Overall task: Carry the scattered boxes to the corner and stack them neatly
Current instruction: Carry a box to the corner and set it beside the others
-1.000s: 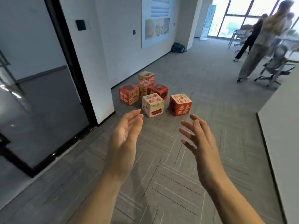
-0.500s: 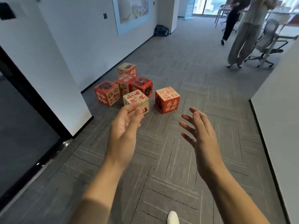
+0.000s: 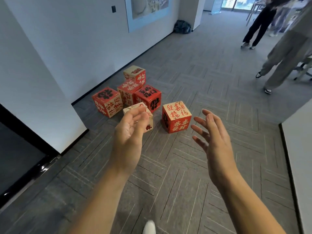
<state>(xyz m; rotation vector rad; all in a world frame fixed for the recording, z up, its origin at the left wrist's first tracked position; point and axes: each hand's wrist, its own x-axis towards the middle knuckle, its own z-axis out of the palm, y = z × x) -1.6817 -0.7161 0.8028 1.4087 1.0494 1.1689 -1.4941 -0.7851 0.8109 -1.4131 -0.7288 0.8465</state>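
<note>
Several red and cream cube boxes with printed characters lie scattered on the grey carpet by the white wall. The nearest one, a red box (image 3: 176, 117), stands alone ahead of my right hand (image 3: 211, 132). A cream box (image 3: 149, 122) is partly hidden behind my left hand (image 3: 130, 130). Further back are a red box (image 3: 108, 102), a red box (image 3: 148, 97), a cream and red box (image 3: 125, 92) and a cream box (image 3: 135, 74). Both hands are raised in the air with relaxed fingers, palms facing each other, holding nothing.
A white wall (image 3: 50, 65) with a black door frame (image 3: 25, 132) runs along the left. Another white wall (image 3: 298, 149) stands at the right. Two people (image 3: 287, 53) stand at the back right near an office chair. A dark bag (image 3: 182, 27) lies by the far wall.
I have walked closer to the boxes, which now appear larger and nearer. My hands keep the same raised pose; the left hand now overlaps the cream box.
</note>
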